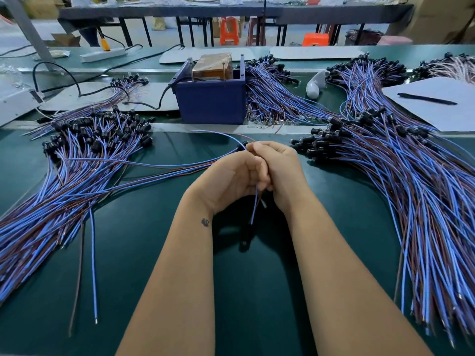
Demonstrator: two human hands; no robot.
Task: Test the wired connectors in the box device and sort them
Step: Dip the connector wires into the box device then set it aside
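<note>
Bundles of wired connectors flank the box device (210, 98): one pile (411, 176) to its right, another (77, 170) to its left, presumably keeping sorted and unsorted apart. Below the box, my left hand (228, 176) and right hand (280, 170) grip one wired connector (254, 206), fingers curled around it, leads dangling for testing.

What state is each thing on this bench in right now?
Left hand: curled round wires.
Right hand: pinching the same wires.
Held wires: ends dangling below the hands.
Blue box: open on top, cable plugged in.
Left pile: heaped loose.
Right pile: heaped loose.
Pen: lying on paper.
</note>
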